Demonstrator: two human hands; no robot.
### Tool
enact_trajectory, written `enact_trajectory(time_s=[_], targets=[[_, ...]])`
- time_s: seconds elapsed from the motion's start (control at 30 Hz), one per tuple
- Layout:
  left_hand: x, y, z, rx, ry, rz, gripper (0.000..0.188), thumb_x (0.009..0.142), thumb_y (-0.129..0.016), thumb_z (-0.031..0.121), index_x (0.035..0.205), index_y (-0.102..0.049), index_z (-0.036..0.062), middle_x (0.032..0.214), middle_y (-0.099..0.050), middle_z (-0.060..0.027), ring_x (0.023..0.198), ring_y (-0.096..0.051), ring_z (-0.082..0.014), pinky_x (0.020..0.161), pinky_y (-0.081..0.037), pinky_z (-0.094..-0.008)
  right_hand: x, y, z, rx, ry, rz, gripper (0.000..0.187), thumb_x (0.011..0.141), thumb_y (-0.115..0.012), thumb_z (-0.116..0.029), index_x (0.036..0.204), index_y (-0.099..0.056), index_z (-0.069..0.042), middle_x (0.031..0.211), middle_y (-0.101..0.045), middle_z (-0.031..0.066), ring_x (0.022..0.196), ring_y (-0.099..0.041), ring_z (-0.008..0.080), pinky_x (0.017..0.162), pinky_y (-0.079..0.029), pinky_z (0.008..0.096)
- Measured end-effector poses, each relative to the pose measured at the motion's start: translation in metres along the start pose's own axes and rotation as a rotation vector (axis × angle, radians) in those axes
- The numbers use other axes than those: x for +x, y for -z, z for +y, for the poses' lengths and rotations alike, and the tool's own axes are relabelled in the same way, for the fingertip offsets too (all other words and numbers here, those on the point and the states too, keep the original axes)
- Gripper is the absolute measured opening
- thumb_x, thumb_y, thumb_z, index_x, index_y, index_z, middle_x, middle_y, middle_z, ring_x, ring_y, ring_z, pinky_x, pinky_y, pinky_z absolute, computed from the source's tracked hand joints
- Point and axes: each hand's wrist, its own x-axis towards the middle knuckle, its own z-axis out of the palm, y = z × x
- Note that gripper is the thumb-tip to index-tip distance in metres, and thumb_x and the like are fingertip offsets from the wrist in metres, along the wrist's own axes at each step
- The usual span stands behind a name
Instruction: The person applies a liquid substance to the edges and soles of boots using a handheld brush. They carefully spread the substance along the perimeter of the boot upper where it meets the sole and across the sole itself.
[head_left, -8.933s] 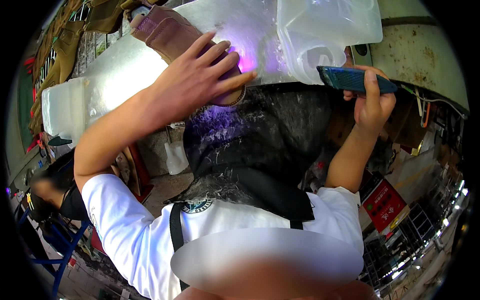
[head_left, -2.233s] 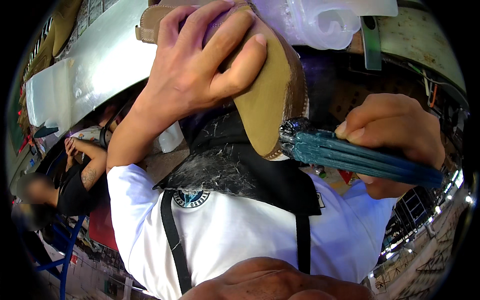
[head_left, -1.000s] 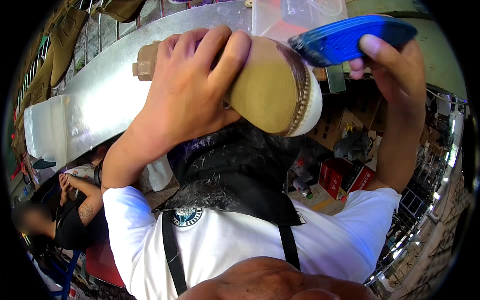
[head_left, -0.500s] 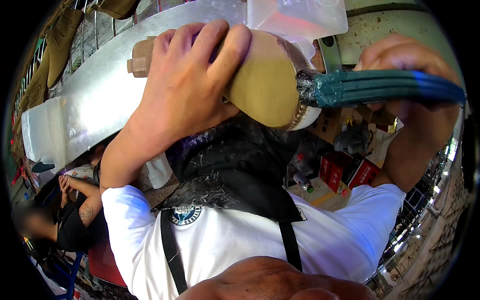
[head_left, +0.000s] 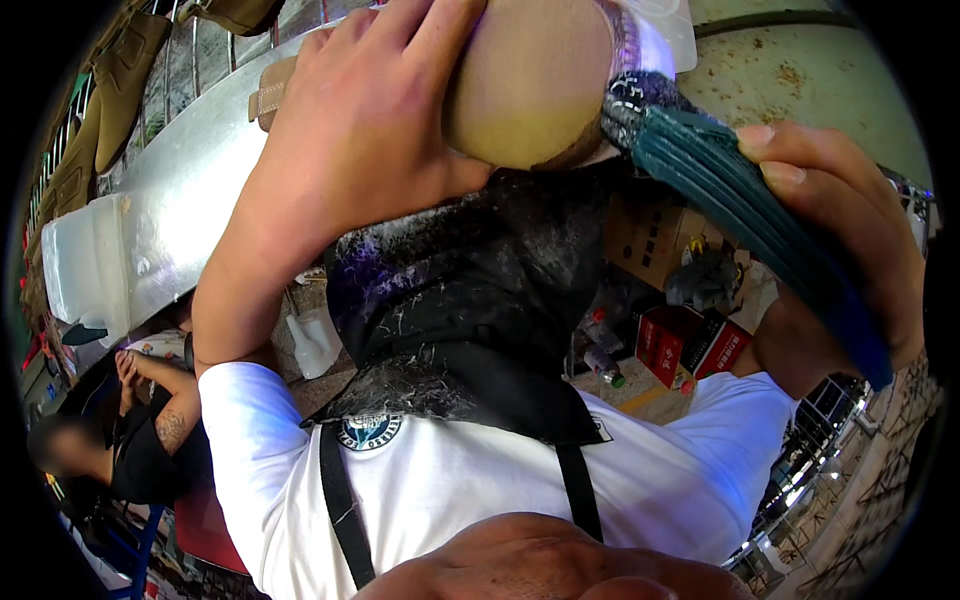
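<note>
Cluttered workshop behind: metal sheet across upper left, tan boots hung on rack at far left, cardboard and red boxes on floor right of centre, seated person lower left. No worktop in view; work held up in air, close to camera.

Left hand wrapped round tan shoe sole, fingers clamped over its top edge, sole face turned toward camera. Right hand closed on teal brush handle, fingers clamped along it, thumb side hidden. Dark bristles touching right rim of sole, beside pale stitched welt.

Step in hand, by the look: brushing along sole edge, likely cleaning or spreading glue; cannot tell which. Next move probably calls for steady grip by left hand, slight turn of sole, bristles kept on rim.

Room: tight. Sole top cut off by upper frame edge. Black stained apron just below both hands, white shirt under it. Free space mainly to right of brush and downward; metal sheet close behind left wrist.
</note>
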Motion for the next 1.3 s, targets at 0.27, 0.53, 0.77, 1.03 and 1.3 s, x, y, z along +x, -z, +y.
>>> enact_trajectory(time_s=[0.27, 0.53, 0.77, 1.03, 1.3], targets=[[0.019, -0.009, -0.020, -0.130, 0.019, 0.073, 0.102, 0.061, -0.087, 0.039, 0.141, -0.041, -0.0044, 0.123, -0.062, -0.0258, 0.112, -0.063, -0.0428, 0.093, -0.054, -0.0472, 0.004, -0.009, 0.012, -0.160, 0.110, -0.032, 0.036, 0.084, -0.071, 0.005, 0.119, -0.064, 0.011, 0.118, -0.069, 0.0300, 0.106, -0.072, 0.0382, 0.093, -0.058, 0.0400], [0.027, 0.002, -0.014, -0.207, 0.024, 0.120, 0.097, 0.060, -0.087, 0.036, 0.138, -0.046, -0.0052, 0.123, -0.063, -0.0292, 0.115, -0.063, -0.0437, 0.098, -0.052, -0.0467, 0.010, -0.026, 0.040, -0.333, 0.357, -0.085, 0.041, 0.082, -0.075, 0.003, 0.120, -0.065, 0.011, 0.124, -0.067, 0.0293, 0.109, -0.071, 0.0359, 0.091, -0.060, 0.0389], [0.036, 0.010, -0.019, -0.275, 0.115, 0.027, 0.099, 0.059, -0.087, 0.037, 0.137, -0.046, -0.0066, 0.124, -0.063, -0.0295, 0.116, -0.063, -0.0433, 0.098, -0.052, -0.0465, 0.015, -0.048, 0.023, -0.355, 0.266, 0.001, 0.043, 0.078, -0.076, 0.001, 0.120, -0.068, 0.007, 0.122, -0.068, 0.0274, 0.108, -0.071, 0.0355, 0.091, -0.060, 0.0384], [0.040, 0.001, -0.051, -0.293, 0.079, 0.005, 0.116, 0.059, -0.090, 0.040, 0.149, -0.034, -0.0055, 0.134, -0.058, -0.0302, 0.121, -0.062, -0.0427, 0.104, -0.051, -0.0466, 0.017, -0.061, 0.033, -0.308, 0.134, 0.057, 0.037, 0.080, -0.074, 0.001, 0.116, -0.071, 0.005, 0.117, -0.071, 0.0225, 0.105, -0.072, 0.0319, 0.092, -0.058, 0.0364], [0.035, -0.006, -0.090, -0.252, -0.084, -0.013, 0.139, 0.054, -0.098, 0.037, 0.160, -0.015, 0.0023, 0.148, -0.049, -0.0293, 0.127, -0.060, -0.0420, 0.106, -0.050, -0.0477, -0.011, -0.115, 0.086, 1.225, -0.262, 0.559, 0.035, 0.088, -0.073, 0.001, 0.121, -0.066, 0.010, 0.113, -0.073, 0.0228, 0.104, -0.072, 0.0306, 0.094, -0.058, 0.0392]])
